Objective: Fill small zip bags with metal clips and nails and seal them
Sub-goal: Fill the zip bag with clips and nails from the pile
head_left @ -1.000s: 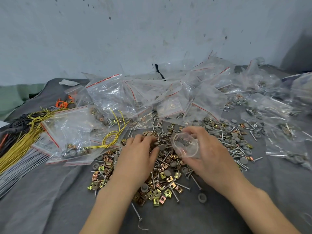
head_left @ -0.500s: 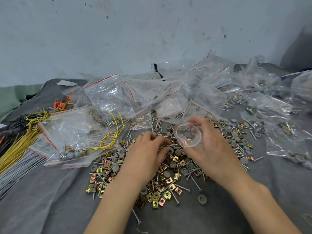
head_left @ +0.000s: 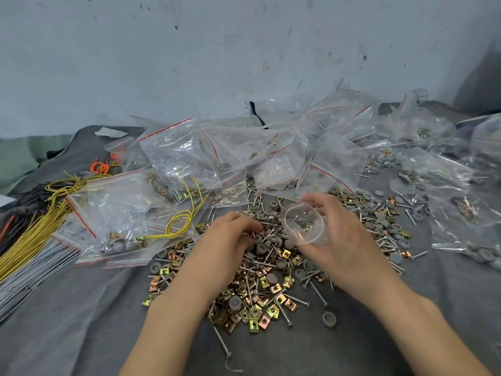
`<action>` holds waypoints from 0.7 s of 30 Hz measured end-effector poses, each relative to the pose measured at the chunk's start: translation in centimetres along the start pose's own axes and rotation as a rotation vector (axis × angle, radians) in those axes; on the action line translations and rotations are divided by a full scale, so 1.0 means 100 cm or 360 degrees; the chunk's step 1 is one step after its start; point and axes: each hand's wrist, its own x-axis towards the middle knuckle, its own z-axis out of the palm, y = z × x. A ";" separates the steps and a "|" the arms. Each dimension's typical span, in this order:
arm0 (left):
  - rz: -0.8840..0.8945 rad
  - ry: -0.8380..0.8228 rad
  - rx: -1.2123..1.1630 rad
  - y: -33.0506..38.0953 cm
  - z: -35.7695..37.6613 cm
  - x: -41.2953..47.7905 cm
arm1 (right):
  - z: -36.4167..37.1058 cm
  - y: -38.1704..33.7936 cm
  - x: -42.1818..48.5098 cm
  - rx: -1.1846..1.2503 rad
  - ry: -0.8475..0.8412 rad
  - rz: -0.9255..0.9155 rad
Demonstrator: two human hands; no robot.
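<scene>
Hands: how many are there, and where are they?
2. The left hand touches the pile of brass-coloured metal clips and steel nails; the right hand holds an open small clear plastic zip bag above it.

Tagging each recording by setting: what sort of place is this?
Likely an informal hardware-packing bench: a heap of clips and nails on grey cloth, piled zip bags behind, a scuffed bare wall.

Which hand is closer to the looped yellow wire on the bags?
Left. The left hand sits just right of the yellow wire loop; the right hand, gripping an open bag, is farther right.
</scene>
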 end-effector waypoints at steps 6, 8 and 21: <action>-0.0037 0.0058 -0.0219 -0.006 -0.004 -0.004 | 0.004 -0.002 0.000 -0.0054 -0.0094 -0.0017; -0.0051 0.0105 -0.0276 -0.005 -0.008 -0.006 | 0.005 -0.004 -0.001 -0.0063 -0.0111 -0.0029; -0.0114 0.0440 -0.1020 0.017 -0.024 -0.003 | 0.014 -0.007 0.000 -0.0099 -0.0147 -0.0043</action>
